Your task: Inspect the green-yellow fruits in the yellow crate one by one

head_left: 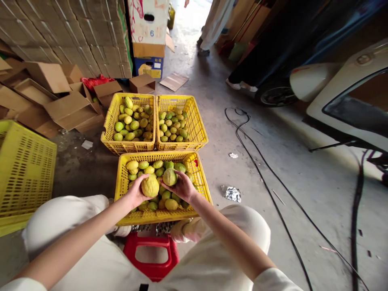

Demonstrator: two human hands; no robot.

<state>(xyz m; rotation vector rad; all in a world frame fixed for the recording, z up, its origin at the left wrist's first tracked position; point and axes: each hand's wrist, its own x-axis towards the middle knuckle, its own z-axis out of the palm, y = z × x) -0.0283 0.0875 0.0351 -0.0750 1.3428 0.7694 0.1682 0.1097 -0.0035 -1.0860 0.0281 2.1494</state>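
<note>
My left hand (137,193) is closed around a yellow, bumpy-skinned lemon (150,186). Beside it, my right hand (184,187) grips a rounder, greenish lemon (170,177). Both hands are held over the near yellow crate (202,190), which contains many green and yellow lemons (171,204). Behind that crate stand two more yellow crates side by side. The back left crate (106,129) is heaped with lemons, and the back right crate (198,129) has smaller-looking ones. My hands partly cover the fruit beneath them.
Left of me stands another yellow crate (27,173). Loose cardboard boxes (66,105) are piled behind it. A red plastic stool (151,275) shows between my legs. Black cables (257,149) cross the floor near a white scooter (348,89). People's legs (216,24) are visible farther back.
</note>
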